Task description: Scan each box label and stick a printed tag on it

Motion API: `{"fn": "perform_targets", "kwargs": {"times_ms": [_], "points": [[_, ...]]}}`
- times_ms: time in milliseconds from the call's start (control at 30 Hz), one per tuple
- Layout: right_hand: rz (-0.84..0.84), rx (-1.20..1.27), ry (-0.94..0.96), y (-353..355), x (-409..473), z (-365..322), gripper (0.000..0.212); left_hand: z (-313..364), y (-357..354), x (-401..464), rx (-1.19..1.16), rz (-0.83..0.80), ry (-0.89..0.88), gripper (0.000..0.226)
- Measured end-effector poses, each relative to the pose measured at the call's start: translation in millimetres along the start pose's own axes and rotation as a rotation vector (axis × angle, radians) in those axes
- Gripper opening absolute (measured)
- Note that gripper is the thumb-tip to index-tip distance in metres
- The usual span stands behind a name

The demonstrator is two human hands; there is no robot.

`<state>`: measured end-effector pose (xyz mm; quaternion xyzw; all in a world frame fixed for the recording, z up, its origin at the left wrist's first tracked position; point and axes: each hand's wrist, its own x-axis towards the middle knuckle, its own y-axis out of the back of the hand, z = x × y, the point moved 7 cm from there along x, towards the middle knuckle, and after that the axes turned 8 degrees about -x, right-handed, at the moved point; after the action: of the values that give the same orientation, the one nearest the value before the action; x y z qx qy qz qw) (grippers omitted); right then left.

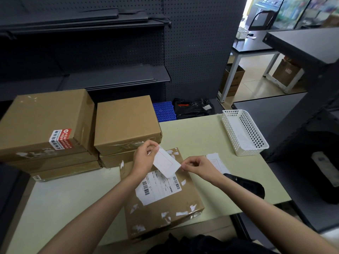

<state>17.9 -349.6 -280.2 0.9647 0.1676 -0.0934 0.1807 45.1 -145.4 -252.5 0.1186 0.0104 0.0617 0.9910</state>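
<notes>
A printed tag (166,163), white with a faint red outline, is being held just above a cardboard box (161,195) that is lying flat near the front edge of a pale green table (201,134). The left hand (145,158) is pinching the tag's far end, at about 11 o'clock, between thumb and fingertips, while the right hand (197,166) is pinching its near corner at 3 o'clock, fingers curled in around the paper edge. The tag is hanging tilted over the far part of the box, partly covering the top of a white shipping label (158,187) with barcodes that is sitting stuck across the box lid. Torn white scraps of old labels are clinging to the lid and its near edge. At 10 o'clock from the box, two stacks of brown boxes (77,132) are standing side by side, the left one carrying a red-and-white sticker (60,139) on its front edge. At 2 o'clock, a white perforated basket (244,132) is sitting at the table's far right corner, and between it and the right hand a small pile of white tags (217,162) is lying on the tabletop. A black handheld device (247,186) is lying at 3 o'clock, partly hidden behind the right forearm. Dark pegboard shelving (110,52) is rising behind the table.
</notes>
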Motion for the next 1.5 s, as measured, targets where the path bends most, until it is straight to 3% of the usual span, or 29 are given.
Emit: {"fn": "perform_targets", "kwargs": {"times_ms": [200,333,433,633,800,967,1133,1500], "points": [[-0.001,-0.003,0.005,-1,1,-2,0.008,-4,1,0,0.018,0.002,0.016,0.007],[0.007,-0.030,0.029,-2,1,-2,0.007,-13,-2,-1,0.189,-0.068,0.060,0.015],[0.033,-0.052,0.048,-3,3,-4,0.007,-7,-7,-5,0.428,-0.112,-0.092,0.031],[0.110,-0.197,0.094,-4,8,-14,0.016,13,-45,-30,0.585,-0.292,-0.393,0.009],[0.160,-0.274,0.117,-2,7,-19,0.007,12,-47,-33,0.579,-0.271,-0.441,0.012],[0.148,-0.368,0.179,-9,7,-25,0.017,17,-44,-34,0.581,-0.248,-0.444,0.010],[0.140,-0.458,0.229,-10,7,-29,0.013,21,-41,-37,0.567,-0.220,-0.453,0.007],[0.170,-0.625,0.357,-14,6,-38,0.003,20,-40,-38,0.478,-0.175,-0.356,0.008]]}}
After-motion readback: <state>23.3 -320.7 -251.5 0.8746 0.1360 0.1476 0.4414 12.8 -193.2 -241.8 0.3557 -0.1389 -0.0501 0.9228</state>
